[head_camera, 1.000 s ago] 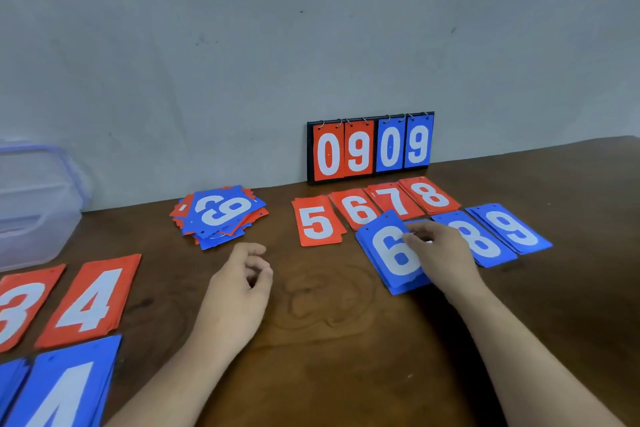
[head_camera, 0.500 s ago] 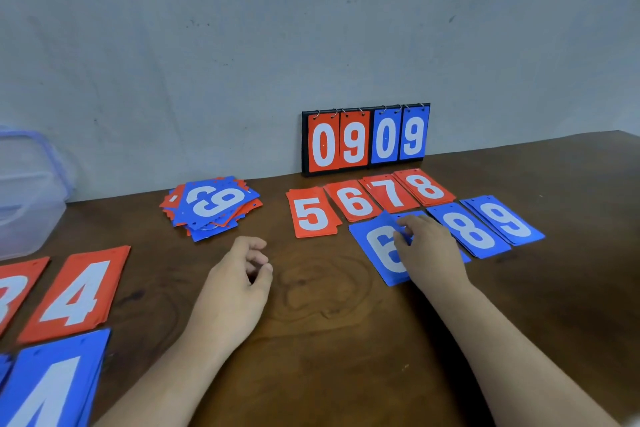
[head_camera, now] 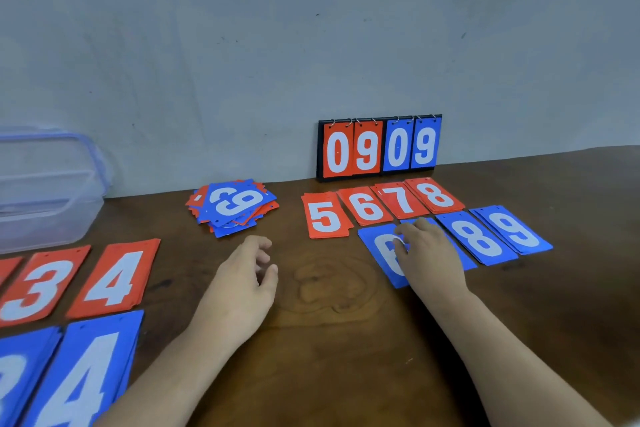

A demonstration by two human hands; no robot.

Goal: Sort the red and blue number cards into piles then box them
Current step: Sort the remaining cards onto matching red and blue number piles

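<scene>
Red cards 5, 6, 7 and 8 lie in a row near the wall. Below them lie a blue 6 card, a blue 8 and a blue 9. My right hand lies flat on the blue 6 card, fingers pressing it, and hides another blue card beneath it. My left hand rests on the table with loosely curled fingers, holding nothing. A mixed heap of red and blue cards sits behind it. A clear plastic box stands far left.
A small flip scoreboard reading 0909 leans against the wall. Red 3 and red 4 cards and blue card piles lie at the near left of the wooden table.
My right hand slid the blue 6 card back toward the row, beside the blue 8. The left hand stayed put. The view shifted slightly.
</scene>
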